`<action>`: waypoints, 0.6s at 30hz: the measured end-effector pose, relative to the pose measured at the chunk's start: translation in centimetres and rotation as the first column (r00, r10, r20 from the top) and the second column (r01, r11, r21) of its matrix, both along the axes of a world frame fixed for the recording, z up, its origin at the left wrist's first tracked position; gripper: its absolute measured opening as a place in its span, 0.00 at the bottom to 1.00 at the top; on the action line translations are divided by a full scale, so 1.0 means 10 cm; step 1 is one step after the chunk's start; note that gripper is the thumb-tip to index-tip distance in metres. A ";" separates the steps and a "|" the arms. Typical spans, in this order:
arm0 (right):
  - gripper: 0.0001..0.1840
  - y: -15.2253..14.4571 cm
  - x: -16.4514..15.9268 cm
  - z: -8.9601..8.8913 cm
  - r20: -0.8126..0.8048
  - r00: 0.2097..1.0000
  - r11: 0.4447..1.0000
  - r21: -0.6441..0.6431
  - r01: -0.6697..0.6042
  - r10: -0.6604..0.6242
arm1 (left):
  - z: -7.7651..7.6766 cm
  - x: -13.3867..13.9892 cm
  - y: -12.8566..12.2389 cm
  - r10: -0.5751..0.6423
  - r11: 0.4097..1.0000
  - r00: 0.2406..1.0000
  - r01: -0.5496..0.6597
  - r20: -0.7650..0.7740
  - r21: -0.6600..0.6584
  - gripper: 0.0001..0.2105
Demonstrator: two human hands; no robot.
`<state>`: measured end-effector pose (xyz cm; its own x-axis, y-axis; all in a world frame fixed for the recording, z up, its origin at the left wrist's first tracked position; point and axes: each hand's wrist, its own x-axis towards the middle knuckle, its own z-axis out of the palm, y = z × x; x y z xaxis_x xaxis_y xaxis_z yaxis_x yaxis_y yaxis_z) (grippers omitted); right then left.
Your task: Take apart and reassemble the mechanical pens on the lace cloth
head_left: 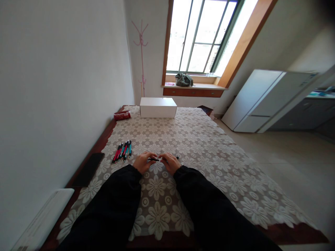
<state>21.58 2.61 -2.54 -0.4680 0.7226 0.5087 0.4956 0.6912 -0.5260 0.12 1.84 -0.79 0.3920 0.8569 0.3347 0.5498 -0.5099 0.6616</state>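
Both hands meet low over the lace tablecloth, fingertips close together. My left hand is closed, pinching a thin black pen piece that points toward my right hand. My right hand is curled shut beside it. A small dark tip shows just past its far side; whether it belongs to something inside those fingers is hidden. To the left of my left hand lies a loose row of several pens, red and teal with black ends.
A black flat slab and a white long device lie along the left edge by the wall. At the table's far end are a white box and a dark red packet. A white refrigerator stands beyond, right.
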 end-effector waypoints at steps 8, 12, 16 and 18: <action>0.09 0.01 0.02 -0.01 -0.010 0.997 0.996 0.035 0.077 -0.077 | 0.01 0.01 0.00 -0.046 0.999 0.996 0.047 -0.078 0.017 0.15; 0.08 0.02 0.02 -0.03 -0.030 0.993 0.992 0.050 0.118 -0.117 | 0.04 0.02 -0.01 -0.075 0.996 0.989 0.081 -0.127 0.037 0.12; 0.09 0.01 0.02 -0.02 -0.041 0.991 0.990 0.047 0.132 -0.130 | 0.05 0.02 -0.01 -0.067 0.997 0.987 0.072 -0.145 0.033 0.10; 0.10 0.02 0.04 -0.01 -0.063 0.983 0.983 0.048 0.175 -0.172 | 0.05 0.01 -0.01 -0.036 0.999 0.990 0.041 -0.136 0.028 0.10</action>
